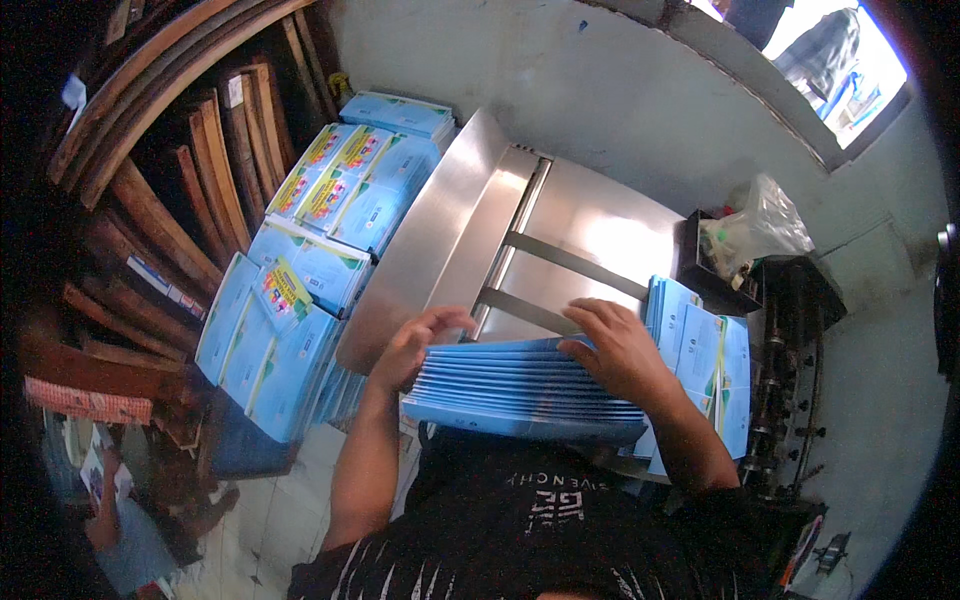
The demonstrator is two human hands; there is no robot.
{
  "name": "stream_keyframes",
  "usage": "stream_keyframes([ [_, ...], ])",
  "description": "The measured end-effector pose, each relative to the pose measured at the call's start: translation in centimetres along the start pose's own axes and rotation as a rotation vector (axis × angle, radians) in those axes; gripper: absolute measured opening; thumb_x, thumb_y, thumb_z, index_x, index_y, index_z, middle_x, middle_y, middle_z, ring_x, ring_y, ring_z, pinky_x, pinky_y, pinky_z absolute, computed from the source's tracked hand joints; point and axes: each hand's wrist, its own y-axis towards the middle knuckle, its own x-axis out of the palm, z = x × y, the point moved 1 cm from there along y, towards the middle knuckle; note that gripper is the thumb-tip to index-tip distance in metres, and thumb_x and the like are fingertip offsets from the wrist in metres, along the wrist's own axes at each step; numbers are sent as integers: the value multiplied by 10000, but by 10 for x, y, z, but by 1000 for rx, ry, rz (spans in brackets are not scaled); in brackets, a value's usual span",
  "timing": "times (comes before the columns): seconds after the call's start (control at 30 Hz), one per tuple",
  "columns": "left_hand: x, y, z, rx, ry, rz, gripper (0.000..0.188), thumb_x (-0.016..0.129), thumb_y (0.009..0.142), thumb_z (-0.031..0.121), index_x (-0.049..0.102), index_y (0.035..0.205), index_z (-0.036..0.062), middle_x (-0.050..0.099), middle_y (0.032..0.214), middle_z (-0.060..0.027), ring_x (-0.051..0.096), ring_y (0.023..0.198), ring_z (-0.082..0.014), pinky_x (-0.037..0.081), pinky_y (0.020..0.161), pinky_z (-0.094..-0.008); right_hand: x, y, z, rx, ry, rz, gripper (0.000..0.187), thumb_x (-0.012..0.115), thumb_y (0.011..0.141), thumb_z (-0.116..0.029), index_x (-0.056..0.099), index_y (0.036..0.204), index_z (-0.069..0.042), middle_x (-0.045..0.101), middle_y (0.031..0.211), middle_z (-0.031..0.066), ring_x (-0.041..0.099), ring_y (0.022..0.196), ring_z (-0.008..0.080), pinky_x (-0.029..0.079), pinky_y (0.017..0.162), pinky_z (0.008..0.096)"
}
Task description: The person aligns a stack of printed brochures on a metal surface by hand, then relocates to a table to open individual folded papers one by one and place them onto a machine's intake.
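Observation:
A thick stack of blue printed booklets (pixel 520 385) lies just in front of my torso, its folded edges facing me in layers. At its left end is my left hand (pixel 412 348), fingers apart and reaching over the far corner. My right hand (pixel 612 345) is spread over the stack's far right part, its thumb and fingertips near the top edge; whether it touches there I cannot tell. Beyond the stack is a metal machine table (pixel 590 220) with two flat grey bars (pixel 575 262) across it. More blue booklets (pixel 700 350) stand in piles beside my right forearm.
Piles of blue booklets (pixel 290 340), some with yellow panels, cover a surface on the left. Wooden boards (pixel 225 150) fill a rack behind them. A dark box (pixel 715 255) with a clear plastic bag (pixel 775 220) sits far right, above dark machinery (pixel 785 380). Another person (pixel 130 520) is lower left.

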Motion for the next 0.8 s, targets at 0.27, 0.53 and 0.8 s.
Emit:
stream_keyframes([
  [0.27, 21, -5, -2, -191, -144, 31, 819, 499, 855, 712, 601, 1180, -33, 654, 1074, -156, 621, 994, -216, 508, 869, -348, 2, -60, -40, -257, -11, -345, 223, 646, 793, -240, 609, 983, -129, 575, 899, 53, 584, 857, 220, 458, 709, 375],
  [0.53, 3, -8, -23, -188, -220, -119, 757, 490, 895, 659, 605, 1177, -34, 641, 1134, -193, 633, 997, -231, 514, 857, -352, -78, 1, -7, -98, -185, 390, 293, 655, 758, -74, 675, 1044, -138, 703, 973, 50, 676, 846, 221, 515, 699, 369],
  [0.8, 19, 5, 12, 152, 131, 248, 857, 523, 838, 721, 459, 1327, 20, 585, 1160, -143, 559, 1010, -177, 485, 822, -308, 5, 4, 17, 38, 181, -341, 393, 539, 948, -407, 621, 1164, -89, 644, 1133, 132, 590, 1089, 319, 418, 980, 457],
])
